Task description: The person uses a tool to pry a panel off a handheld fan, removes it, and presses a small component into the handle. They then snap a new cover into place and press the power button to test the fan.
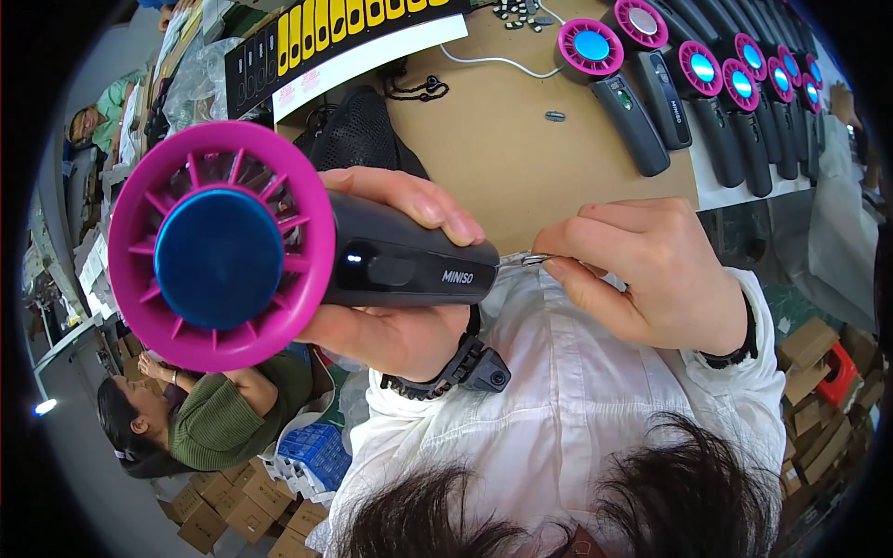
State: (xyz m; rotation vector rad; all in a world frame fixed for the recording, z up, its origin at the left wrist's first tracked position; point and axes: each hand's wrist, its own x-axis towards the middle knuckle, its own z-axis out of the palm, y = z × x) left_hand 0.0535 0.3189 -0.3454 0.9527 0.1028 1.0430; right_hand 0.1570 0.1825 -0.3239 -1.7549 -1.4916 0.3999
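Observation:
My left hand (400, 330) grips the black handle of a hand-held fan (220, 246) with a magenta ring and a blue round centre, held sideways close to the camera. A small light glows on the handle. My right hand (642, 270) pinches a thin metal tool (521, 260) whose tip touches the butt end of the handle. A black strap with a small device (465, 367) sits on my left wrist.
A brown worktop (502, 158) lies beyond, with several similar fans (707, 84) in a row at the far right, a black mesh pouch (358, 130), a yellow-and-black panel (344, 28) and a white cable (493, 60). A person in a green top (214, 418) sits lower left near cardboard boxes (223, 516).

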